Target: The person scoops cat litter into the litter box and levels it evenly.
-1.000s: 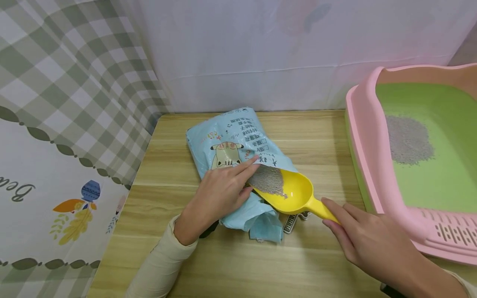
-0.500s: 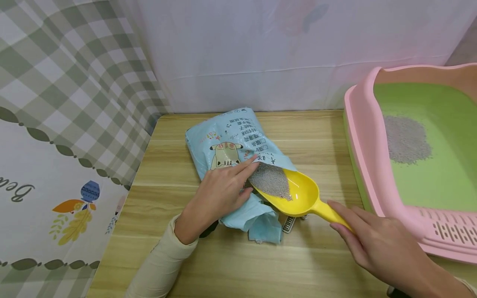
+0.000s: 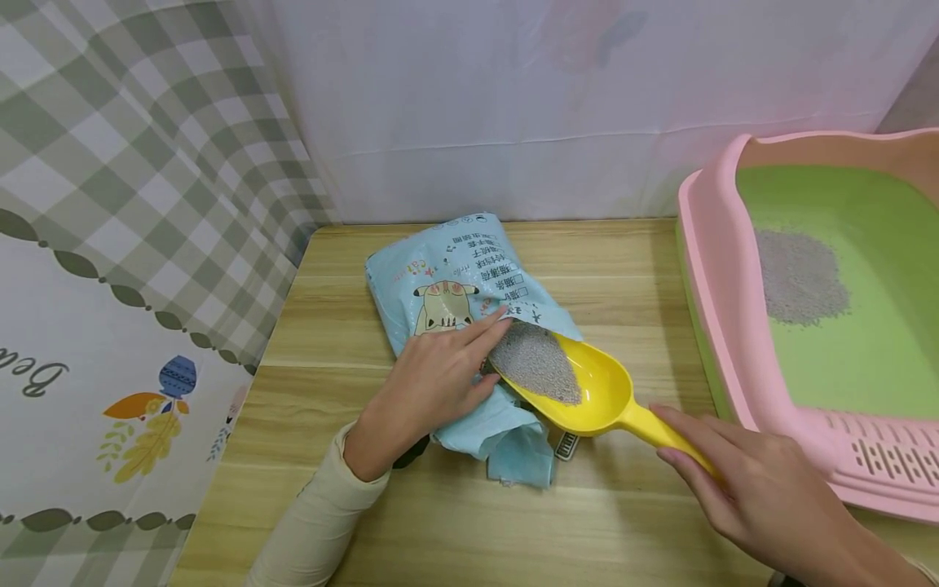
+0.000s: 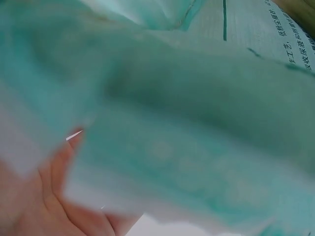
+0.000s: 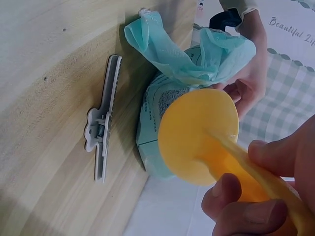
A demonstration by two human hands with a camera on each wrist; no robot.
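Note:
In the head view a light-blue cat litter bag [image 3: 462, 281] lies on its side, its mouth toward the right. My left hand [image 3: 433, 375] holds the bag at its mouth, fingers on the upper edge and thumb below; the left wrist view is mostly filled by blurred bag film [image 4: 162, 128]. My right hand [image 3: 756, 473] grips the handle of a yellow scoop [image 3: 605, 395]. Grey litter [image 3: 539, 363] covers the scoop's front part, whose tip is hidden inside the bag mouth. From the right wrist view, the scoop's underside [image 5: 192, 132] shows, with right fingers [image 5: 246, 216] wrapped around the handle.
A pink-rimmed litter box [image 3: 734, 277] with a green base stands at the right, a patch of grey litter [image 3: 800, 277] inside. A grey sealing clip [image 5: 103, 123] lies on the wooden table [image 3: 469, 522] beside the bag. Cloths hang behind and at left.
My right hand has drawn the scoop slightly out of the bag, toward the lower right. More litter shows in the scoop. My left hand stays almost still at the bag mouth.

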